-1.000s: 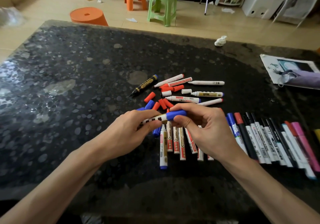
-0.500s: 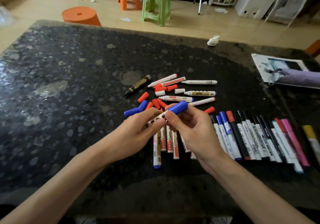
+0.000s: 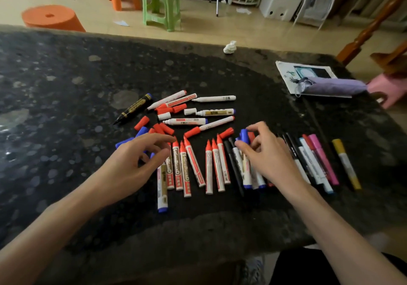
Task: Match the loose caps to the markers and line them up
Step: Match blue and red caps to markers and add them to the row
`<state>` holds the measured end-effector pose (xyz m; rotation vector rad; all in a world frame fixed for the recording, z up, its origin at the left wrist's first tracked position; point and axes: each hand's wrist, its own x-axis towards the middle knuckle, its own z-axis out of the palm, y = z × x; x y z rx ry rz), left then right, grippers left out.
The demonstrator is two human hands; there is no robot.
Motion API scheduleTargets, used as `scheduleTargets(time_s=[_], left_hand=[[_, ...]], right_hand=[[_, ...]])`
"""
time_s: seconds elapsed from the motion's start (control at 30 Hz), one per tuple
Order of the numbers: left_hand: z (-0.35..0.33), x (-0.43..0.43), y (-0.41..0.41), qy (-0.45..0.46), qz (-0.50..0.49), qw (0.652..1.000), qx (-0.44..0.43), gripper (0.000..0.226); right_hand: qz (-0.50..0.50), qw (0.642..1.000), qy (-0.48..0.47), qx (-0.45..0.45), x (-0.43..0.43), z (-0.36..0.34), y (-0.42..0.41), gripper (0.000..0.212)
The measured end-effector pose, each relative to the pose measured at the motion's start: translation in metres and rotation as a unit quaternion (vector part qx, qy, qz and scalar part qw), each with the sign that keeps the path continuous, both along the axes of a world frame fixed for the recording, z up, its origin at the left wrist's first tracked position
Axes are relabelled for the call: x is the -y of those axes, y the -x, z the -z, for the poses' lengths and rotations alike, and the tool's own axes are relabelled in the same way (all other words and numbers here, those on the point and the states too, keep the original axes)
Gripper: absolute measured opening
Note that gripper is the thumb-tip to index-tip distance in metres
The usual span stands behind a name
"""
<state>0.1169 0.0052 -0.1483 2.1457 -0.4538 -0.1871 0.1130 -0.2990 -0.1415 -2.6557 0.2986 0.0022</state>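
The left hand (image 3: 136,161) hovers palm-down over the left end of the markers. Its fingers are loosely bent and spread, and its grip is slack with nothing in it. The right hand (image 3: 266,154) reaches forward with the wrist low, thumb and fingertips pinching a blue-capped marker (image 3: 244,135) at the cap, so that grip is closed on it. This marker lies among the lined-up ones toward the near edge of the tabletop (image 3: 66,108), right of middle. To its left lie red-tipped markers (image 3: 208,168), their white barrels pointing at the far edge; several are printed "WhiteBoard" along the barrel. Loose red caps (image 3: 164,128) and blue caps (image 3: 141,131) lie just beyond the left hand, near the tabletop's middle. Beside them is a black marker (image 3: 134,108) whose gold label is too small to read.
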Motion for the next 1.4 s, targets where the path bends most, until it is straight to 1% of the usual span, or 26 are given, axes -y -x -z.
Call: scheduleTargets(time_s=[0.07,0.13,0.23,0.4,0.5,0.63,0.7,0.8,0.9,0.97,1.03,1.1,1.17,1.23,1.3,1.33,1.4], left_hand=[[0.001,0.001,0.001,-0.008,-0.004,1.0,0.001,0.03],[0.003,0.001,0.002,-0.018,-0.009,1.0,0.006,0.031],[0.004,-0.002,0.001,-0.032,-0.015,0.999,0.017,0.031],[0.005,-0.009,-0.005,-0.044,-0.035,0.998,0.013,0.03],[0.005,-0.011,-0.006,-0.048,-0.061,0.997,0.027,0.028],[0.009,-0.025,-0.016,-0.096,-0.146,0.984,0.022,0.026],[0.011,-0.036,-0.02,-0.123,-0.172,0.977,0.002,0.026],[0.012,-0.043,-0.02,-0.172,-0.191,0.966,-0.003,0.016],[0.015,-0.041,-0.018,-0.221,-0.178,0.959,0.019,0.015],[0.016,-0.04,-0.017,-0.241,-0.175,0.954,0.028,0.018],[0.015,-0.038,-0.018,-0.248,-0.177,0.952,0.031,0.019],[0.013,-0.033,-0.018,-0.242,-0.159,0.956,0.048,0.018],[0.011,-0.025,-0.017,-0.266,-0.11,0.956,0.057,0.024],[0.01,-0.017,-0.013,-0.317,-0.057,0.946,0.05,0.036],[0.011,-0.014,-0.01,-0.348,-0.039,0.935,0.048,0.045],[0.012,-0.014,-0.01,-0.348,-0.039,0.935,0.047,0.046],[0.013,-0.015,-0.011,-0.319,-0.04,0.946,0.048,0.041]], right_hand=[[-0.026,0.998,0.054,-0.008,-0.002,0.0,0.003,0.044],[-0.04,0.995,0.096,0.008,-0.001,-0.002,0.002,0.042],[-0.046,0.993,0.107,0.026,0.003,-0.003,-0.001,0.039],[-0.073,0.989,0.12,0.05,-0.005,0.001,-0.006,0.032],[-0.087,0.987,0.11,0.076,-0.014,0.004,-0.009,0.023],[-0.11,0.986,0.086,0.088,-0.029,0.007,-0.012,0.019],[-0.133,0.985,0.058,0.09,-0.04,0.008,-0.011,0.017],[-0.19,0.979,0.001,0.071,-0.062,0.007,-0.005,0.016],[-0.238,0.97,-0.034,0.043,-0.087,0.004,0.004,0.02],[-0.263,0.963,-0.047,0.022,-0.104,0.003,0.011,0.029],[-0.287,0.958,-0.002,0.003,-0.119,0.006,0.02,0.042],[-0.299,0.952,0.066,0.016,-0.13,0.012,0.029,0.05],[-0.288,0.951,0.107,0.046,-0.134,0.015,0.035,0.051],[-0.271,0.953,0.127,0.052,-0.139,0.012,0.038,0.048],[-0.259,0.958,0.122,0.012,-0.143,0.007,0.042,0.046],[-0.25,0.961,0.114,-0.014,-0.143,0.005,0.045,0.045],[-0.234,0.967,0.098,-0.037,-0.143,0.004,0.047,0.042]])
